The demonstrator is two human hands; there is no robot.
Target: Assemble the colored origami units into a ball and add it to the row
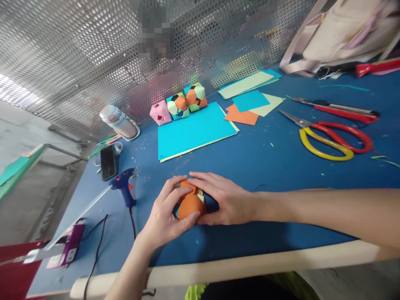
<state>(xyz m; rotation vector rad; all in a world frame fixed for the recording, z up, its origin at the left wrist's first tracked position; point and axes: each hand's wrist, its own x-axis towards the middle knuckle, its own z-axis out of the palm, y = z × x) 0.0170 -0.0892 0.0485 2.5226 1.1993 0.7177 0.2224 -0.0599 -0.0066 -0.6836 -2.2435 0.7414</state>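
Observation:
Between my two hands, low over the front of the blue table, is a folded paper ball [191,204] of orange with bits of pale green and blue. My left hand [165,212] wraps round its left side, thumb across the front. From the right, my right hand [226,198] curls over it with fingertips on its top and thumb at its lower edge. The fingers cover part of the ball. Behind them lies a stack of bright blue paper sheets [196,131]. A blue glue gun [125,189] rests to the left of my left hand.
Three finished-looking paper balls [178,106] stand by the perforated metal screen [103,54]. Orange paper pieces [242,115] lie to their right. Scissors [331,135] and a box cutter [340,111] are at right. A phone [108,162], bottle [120,121] and purple power strip [71,246] are at left.

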